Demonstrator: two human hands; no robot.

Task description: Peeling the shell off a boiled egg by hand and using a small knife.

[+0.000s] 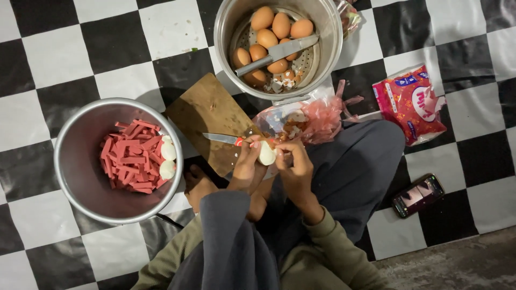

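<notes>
white, smooth peeled egg [266, 153] held between both hands.

You look straight down on a checkered floor mat [54, 53] of large black and white squares, glossy enough to catch soft sheen on the black ones. Its surface shows slight wrinkles and a few small specks. At your lower right the mat ends, and a strip of bare grey concrete floor [457, 263] begins, rough and mottled. The light is dim and even, with soft shadows.
</notes>
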